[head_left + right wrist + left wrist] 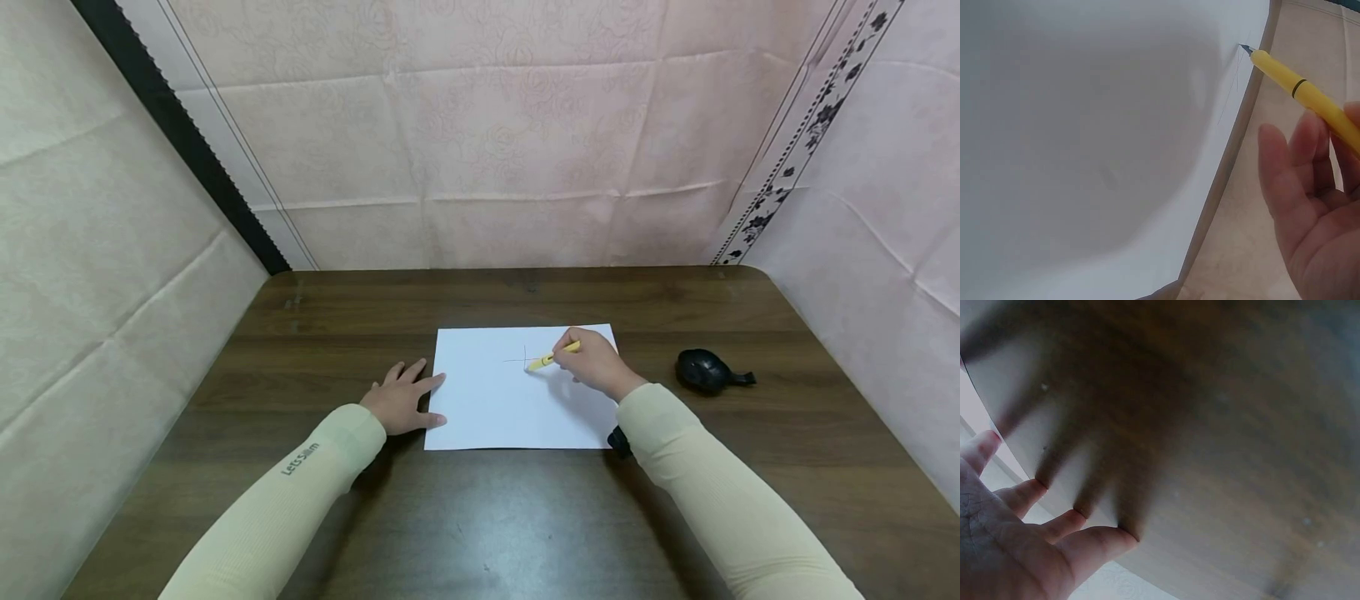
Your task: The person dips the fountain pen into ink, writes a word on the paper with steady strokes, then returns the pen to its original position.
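Observation:
A white sheet of paper (487, 408) lies on the wooden table, with thin crossing lines (516, 360) drawn on its upper half. My right hand (592, 362) grips a yellow pen (551, 358) above the sheet. In the right wrist view the pen (1297, 87) shows a dark pointed nib right at the drawn lines. My left hand (402, 402) rests at the sheet's left edge with fingers spread, thumb and forefinger over the paper and the others on the wood. The left wrist view shows these spread fingers (1094, 547) with their tips against the table.
A glossy black rounded object with a narrow neck (705, 372) lies on the table to the right of the paper. Pale cloth hangs (517, 167) behind the table (480, 517) and along both sides. A small black device (619, 442) shows under the right cuff.

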A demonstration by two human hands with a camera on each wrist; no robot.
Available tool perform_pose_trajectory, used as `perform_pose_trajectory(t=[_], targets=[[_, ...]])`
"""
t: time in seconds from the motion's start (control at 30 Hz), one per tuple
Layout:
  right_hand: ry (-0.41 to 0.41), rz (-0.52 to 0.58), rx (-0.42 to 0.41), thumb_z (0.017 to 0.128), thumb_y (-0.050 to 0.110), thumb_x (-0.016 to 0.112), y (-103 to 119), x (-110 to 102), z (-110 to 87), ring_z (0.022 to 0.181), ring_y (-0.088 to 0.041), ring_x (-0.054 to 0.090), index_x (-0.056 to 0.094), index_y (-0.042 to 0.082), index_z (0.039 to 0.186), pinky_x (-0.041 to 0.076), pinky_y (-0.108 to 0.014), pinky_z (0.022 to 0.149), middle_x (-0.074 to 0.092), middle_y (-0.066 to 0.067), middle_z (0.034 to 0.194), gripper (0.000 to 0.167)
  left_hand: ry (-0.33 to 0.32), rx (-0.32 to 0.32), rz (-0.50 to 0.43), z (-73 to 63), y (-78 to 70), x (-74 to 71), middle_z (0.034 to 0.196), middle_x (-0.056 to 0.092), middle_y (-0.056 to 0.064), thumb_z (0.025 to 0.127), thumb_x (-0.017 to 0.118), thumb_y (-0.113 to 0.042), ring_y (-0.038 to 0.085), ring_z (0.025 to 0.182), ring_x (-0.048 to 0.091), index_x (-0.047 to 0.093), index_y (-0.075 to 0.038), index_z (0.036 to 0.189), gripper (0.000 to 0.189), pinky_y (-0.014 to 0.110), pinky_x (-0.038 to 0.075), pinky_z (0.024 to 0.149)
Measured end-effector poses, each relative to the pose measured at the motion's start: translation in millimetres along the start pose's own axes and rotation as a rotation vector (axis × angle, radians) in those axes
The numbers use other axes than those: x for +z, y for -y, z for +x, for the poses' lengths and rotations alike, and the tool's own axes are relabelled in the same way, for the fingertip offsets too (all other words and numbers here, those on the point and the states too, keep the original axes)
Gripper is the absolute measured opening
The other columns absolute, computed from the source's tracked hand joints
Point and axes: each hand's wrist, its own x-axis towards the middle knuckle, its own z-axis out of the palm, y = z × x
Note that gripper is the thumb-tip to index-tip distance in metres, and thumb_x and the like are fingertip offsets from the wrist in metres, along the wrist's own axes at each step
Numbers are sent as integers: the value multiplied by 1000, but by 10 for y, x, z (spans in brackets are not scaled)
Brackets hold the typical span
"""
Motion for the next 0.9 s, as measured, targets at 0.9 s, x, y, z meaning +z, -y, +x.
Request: perform_pose_trajectory(t=[0.9], targets=[[31,-2,-52,93,17,59,-6,26,-81,83,-22,55,62,5,99,53,-29,67,62,-12,102,14,5,-2,-10,35,49,43,161,15,14,89,62,-53,46,144,12,31,-27,152,75,72,22,104]])
